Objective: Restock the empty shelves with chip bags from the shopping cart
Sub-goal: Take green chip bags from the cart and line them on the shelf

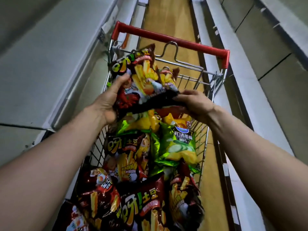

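Narrow aisle, wooden floor [168, 17], grey shelves [41, 60] either side. Left grip [106, 104] clenched round a bunch of red chip bags [145, 75], right grip [195, 105] pinching their dark lower edge, likely to steady the stack. Held just above the shopping cart [166, 39], heaped below with more bags [133, 164], red and green.

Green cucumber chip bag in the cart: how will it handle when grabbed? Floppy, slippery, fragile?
Probably floppy: the green bag looks puffed but creased, and the brown bags bend where the left hand and right hand grip them. Likely light for its size. Its glossy film shines, so it may slip; a hard squeeze would probably crush its contents.
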